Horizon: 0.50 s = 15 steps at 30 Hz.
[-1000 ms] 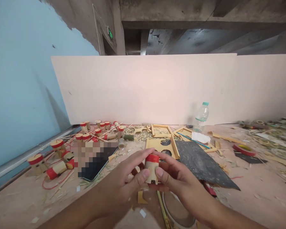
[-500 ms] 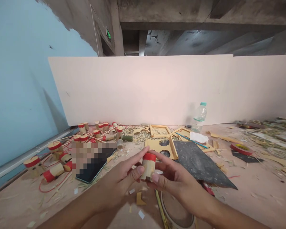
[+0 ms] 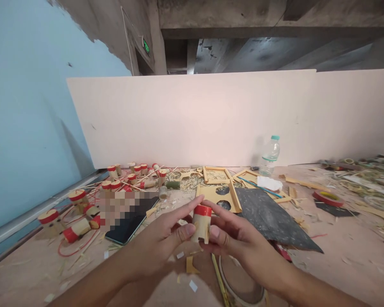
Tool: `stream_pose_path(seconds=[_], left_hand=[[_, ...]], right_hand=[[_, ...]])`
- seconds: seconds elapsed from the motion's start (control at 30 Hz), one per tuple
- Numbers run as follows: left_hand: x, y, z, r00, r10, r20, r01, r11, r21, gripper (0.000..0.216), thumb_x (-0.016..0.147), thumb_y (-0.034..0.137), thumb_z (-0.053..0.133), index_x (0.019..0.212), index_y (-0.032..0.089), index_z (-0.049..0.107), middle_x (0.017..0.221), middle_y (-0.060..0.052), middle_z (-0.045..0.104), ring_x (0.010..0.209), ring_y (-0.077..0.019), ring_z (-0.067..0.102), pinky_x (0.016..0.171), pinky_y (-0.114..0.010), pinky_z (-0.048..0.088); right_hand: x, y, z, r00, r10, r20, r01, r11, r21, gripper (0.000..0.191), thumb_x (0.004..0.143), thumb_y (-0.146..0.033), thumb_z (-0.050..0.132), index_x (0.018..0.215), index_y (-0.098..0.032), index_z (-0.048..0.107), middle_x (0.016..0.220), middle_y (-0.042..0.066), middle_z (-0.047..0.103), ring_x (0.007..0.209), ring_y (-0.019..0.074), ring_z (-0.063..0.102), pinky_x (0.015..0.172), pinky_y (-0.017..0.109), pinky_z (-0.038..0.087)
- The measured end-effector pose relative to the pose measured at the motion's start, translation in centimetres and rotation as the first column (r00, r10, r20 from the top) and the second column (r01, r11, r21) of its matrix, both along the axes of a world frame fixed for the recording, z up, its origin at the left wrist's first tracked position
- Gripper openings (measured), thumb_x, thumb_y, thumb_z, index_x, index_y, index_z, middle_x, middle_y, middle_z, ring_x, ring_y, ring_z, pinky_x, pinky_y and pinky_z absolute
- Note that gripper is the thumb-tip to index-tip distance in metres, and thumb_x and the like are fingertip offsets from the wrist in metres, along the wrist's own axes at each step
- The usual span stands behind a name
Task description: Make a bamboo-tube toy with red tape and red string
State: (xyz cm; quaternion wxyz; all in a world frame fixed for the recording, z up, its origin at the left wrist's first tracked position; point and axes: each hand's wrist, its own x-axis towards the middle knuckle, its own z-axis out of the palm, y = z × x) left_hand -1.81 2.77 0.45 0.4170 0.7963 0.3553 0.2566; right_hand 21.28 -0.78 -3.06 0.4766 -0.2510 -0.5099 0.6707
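Between both hands, above the table's front middle, is a short bamboo tube (image 3: 201, 226) with a red band round its top and a notch at its lower edge. My left hand (image 3: 176, 228) grips its left side, the forefinger reaching to the red rim and the thumb pressing the wall. On the opposite side my right hand (image 3: 232, 232) holds it with forefinger at the rim and thumb low on the wall. The tube stands nearly upright. Just beyond it lies a yellow wooden board (image 3: 213, 192) with round holes.
Several similar red-topped tubes (image 3: 77, 196) with red cords lie at the left, near a dark phone (image 3: 131, 221). A black sheet (image 3: 272, 217), a plastic bottle (image 3: 271, 155) and red tape (image 3: 328, 198) are on the right. A tape roll (image 3: 222, 279) lies below my right hand.
My right thumb has moved up along the tube's wall, and more of the notched lower edge shows. Both hands still hold the tube. The whole view has shifted slightly.
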Motion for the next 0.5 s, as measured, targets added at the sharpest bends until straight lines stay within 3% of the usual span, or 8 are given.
stream_pose_path(seconds=[0.17, 0.3, 0.5], left_hand=[[0.4, 0.0, -0.3, 0.998, -0.003, 0.056, 0.005, 0.999, -0.034, 0.06, 0.107, 0.058, 0.058, 0.163, 0.039, 0.048, 0.172, 0.002, 0.045, 0.158, -0.0323, 0.043, 0.127, -0.047, 0.042], [0.7, 0.1, -0.2, 0.991, 0.008, 0.137, 0.005, 0.995, -0.096, 0.05, 0.108, 0.057, 0.058, 0.154, 0.037, 0.062, 0.161, 0.0, 0.061, 0.148, -0.033, 0.055, 0.124, -0.051, 0.044], [1.3, -0.1, -0.3, 0.992, 0.033, 0.12, -0.03, 0.999, -0.019, 0.047, 0.108, 0.053, 0.06, 0.15, 0.035, 0.066, 0.154, -0.001, 0.068, 0.143, -0.03, 0.061, 0.123, -0.045, 0.046]], right_hand=[[0.0, 0.2, 0.0, 0.997, -0.05, 0.058, 0.05, 0.999, 0.003, 0.05, 0.095, -0.046, 0.084, 0.143, -0.038, 0.071, 0.122, 0.002, 0.082, 0.103, 0.0191, 0.079, 0.091, 0.034, 0.064], [-0.2, -0.2, 0.5, 0.996, -0.042, 0.085, 0.041, 0.999, 0.005, 0.052, 0.095, -0.048, 0.084, 0.144, -0.037, 0.071, 0.112, 0.001, 0.084, 0.097, 0.0183, 0.079, 0.087, 0.033, 0.065], [0.0, 0.0, 0.1, 0.988, -0.043, 0.15, 0.043, 0.999, 0.001, 0.054, 0.094, -0.051, 0.083, 0.145, -0.038, 0.07, 0.11, 0.0, 0.084, 0.098, 0.019, 0.078, 0.09, 0.034, 0.065]])
